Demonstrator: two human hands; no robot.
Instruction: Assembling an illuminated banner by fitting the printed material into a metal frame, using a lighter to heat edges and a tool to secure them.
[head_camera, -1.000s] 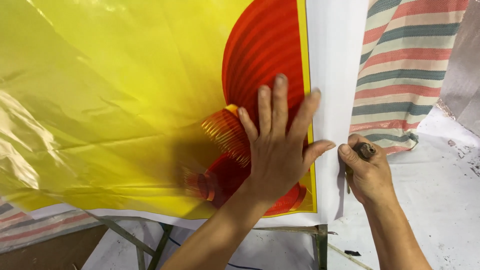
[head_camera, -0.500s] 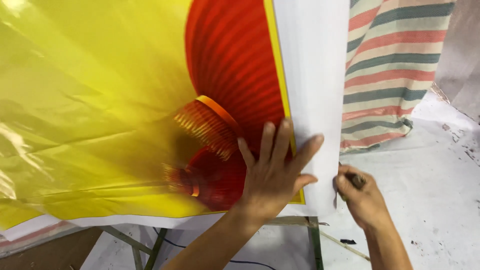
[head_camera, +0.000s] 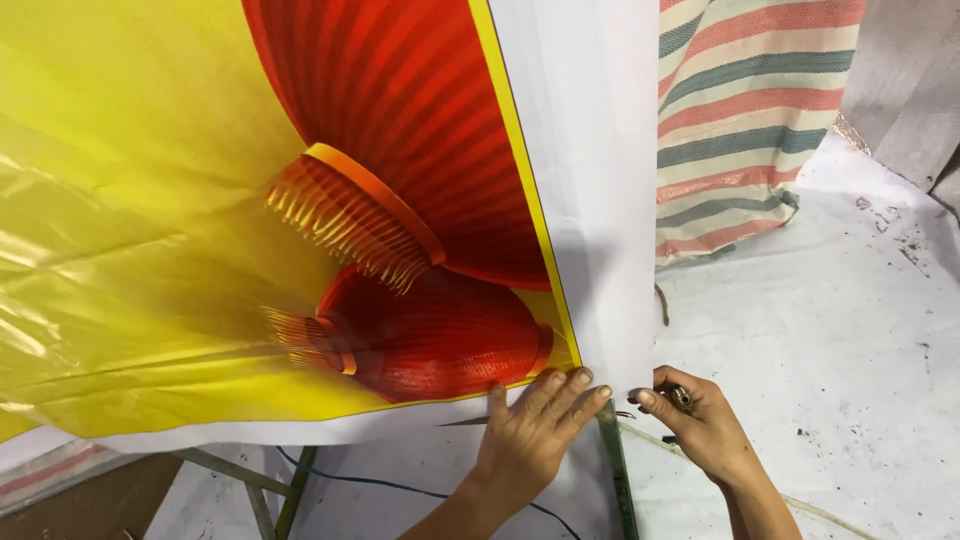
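The printed banner (head_camera: 300, 230) fills the left and centre of the frame, a glossy yellow sheet with big red fan-like lantern shapes and a plain white margin (head_camera: 590, 180) running down its right side and along its lower edge. Its lower right corner sits at the bottom centre of the frame, and that is where both of your hands are.

Your left hand (head_camera: 535, 430) lies flat on the banner's lower edge, fingers together and stretched out, pressing the sheet down just below the red print; it grips nothing. Your right hand (head_camera: 700, 425) is just beside it to the right, right at the corner of the white margin, curled closed around a small metal tool (head_camera: 680, 397) of which only a little shows between the fingers; what kind of tool it is you cannot tell. The two hands are near each other but not touching.

Under the corner a green metal frame (head_camera: 615, 470) of the bench shows, with another leg (head_camera: 270, 490) at lower left and a dark cable (head_camera: 400, 487) running beneath. To the right lies a dirty white floor (head_camera: 830, 330), and at upper right a striped tarpaulin (head_camera: 745, 110) in red, green and cream hangs behind the banner
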